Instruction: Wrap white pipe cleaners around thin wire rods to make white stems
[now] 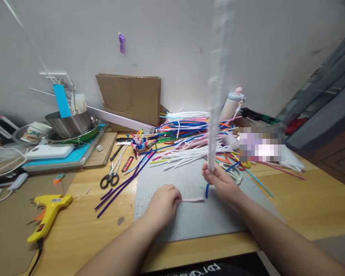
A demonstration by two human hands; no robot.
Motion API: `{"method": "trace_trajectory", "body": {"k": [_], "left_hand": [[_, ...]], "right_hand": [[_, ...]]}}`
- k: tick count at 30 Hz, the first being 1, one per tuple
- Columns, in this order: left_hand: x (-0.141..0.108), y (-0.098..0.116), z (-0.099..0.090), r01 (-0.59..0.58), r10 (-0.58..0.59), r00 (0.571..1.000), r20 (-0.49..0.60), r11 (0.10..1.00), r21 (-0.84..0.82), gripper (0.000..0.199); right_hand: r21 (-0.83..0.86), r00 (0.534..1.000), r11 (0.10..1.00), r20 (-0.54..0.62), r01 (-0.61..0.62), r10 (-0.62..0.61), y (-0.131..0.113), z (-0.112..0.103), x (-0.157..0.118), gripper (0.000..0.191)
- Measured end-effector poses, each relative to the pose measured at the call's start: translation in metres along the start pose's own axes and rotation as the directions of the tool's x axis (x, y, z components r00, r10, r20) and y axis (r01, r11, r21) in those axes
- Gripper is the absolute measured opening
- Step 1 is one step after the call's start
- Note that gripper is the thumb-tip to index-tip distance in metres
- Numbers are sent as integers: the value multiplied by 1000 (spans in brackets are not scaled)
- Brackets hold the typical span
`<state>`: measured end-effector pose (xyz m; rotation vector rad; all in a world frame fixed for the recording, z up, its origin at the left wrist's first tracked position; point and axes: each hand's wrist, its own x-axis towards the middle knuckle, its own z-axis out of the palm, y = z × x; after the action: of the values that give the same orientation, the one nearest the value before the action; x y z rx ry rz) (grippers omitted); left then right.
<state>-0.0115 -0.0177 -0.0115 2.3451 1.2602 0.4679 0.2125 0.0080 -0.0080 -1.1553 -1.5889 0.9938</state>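
My right hand is closed round the lower end of a long clear ruler-like strip, which stands upright and is blurred toward its top. A short blue pipe cleaner shows just below the fingers. On the grey mat rests my left hand, its fingers pinched at the left end of a short pale pink pipe cleaner that lies flat. White pipe cleaners are heaped beyond both hands.
Black-handled scissors, purple pipe cleaners and a yellow glue gun lie to the left. Behind stand cardboard sheets, a metal bowl and a bottle. Green-handled scissors are beside my right hand.
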Motion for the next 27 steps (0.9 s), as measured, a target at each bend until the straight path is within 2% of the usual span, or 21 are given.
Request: {"method": "trace_trajectory", "body": {"k": [3, 6, 9, 11, 13, 16, 18, 21, 24, 27], "left_hand": [[-1, 1, -2, -5, 6, 1000, 21, 1000, -10, 16], [-2, 5, -3, -34, 35, 998, 56, 999, -21, 17], [-5, 11, -3, -106, 106, 989, 102, 994, -14, 16], [-7, 16, -4, -156, 157, 983, 96, 988, -20, 14], [-7, 17, -7, -168, 168, 986, 2, 985, -33, 13], [-4, 12, -13, -89, 87, 969, -231, 996, 2, 23], [-1, 3, -16, -39, 55, 960, -275, 997, 65, 28], [5, -8, -17, -85, 95, 986, -139, 993, 76, 20], [7, -11, -15, -144, 144, 990, 6, 989, 30, 21], [7, -10, -11, -147, 145, 988, 49, 989, 32, 24]], "right_hand": [[-168, 997, 984, 45, -52, 60, -5, -28, 0, 36], [-405, 988, 913, 116, -43, 97, -2, -47, -8, 34], [-560, 975, 824, 124, -83, 183, 5, -52, -22, 34], [-617, 965, 780, 129, -103, 230, 5, -48, -33, 35], [-655, 962, 749, 131, -97, 238, 2, -42, -43, 34], [-699, 961, 714, 170, -36, 216, -8, -32, -52, 33], [-716, 954, 698, 215, 7, 210, -13, -28, -55, 31], [-732, 941, 681, 249, 27, 231, -18, -24, -56, 29], [-742, 938, 670, 238, 9, 250, -18, -24, -54, 28], [-722, 934, 692, 259, 18, 246, -18, -27, -48, 25]]}}
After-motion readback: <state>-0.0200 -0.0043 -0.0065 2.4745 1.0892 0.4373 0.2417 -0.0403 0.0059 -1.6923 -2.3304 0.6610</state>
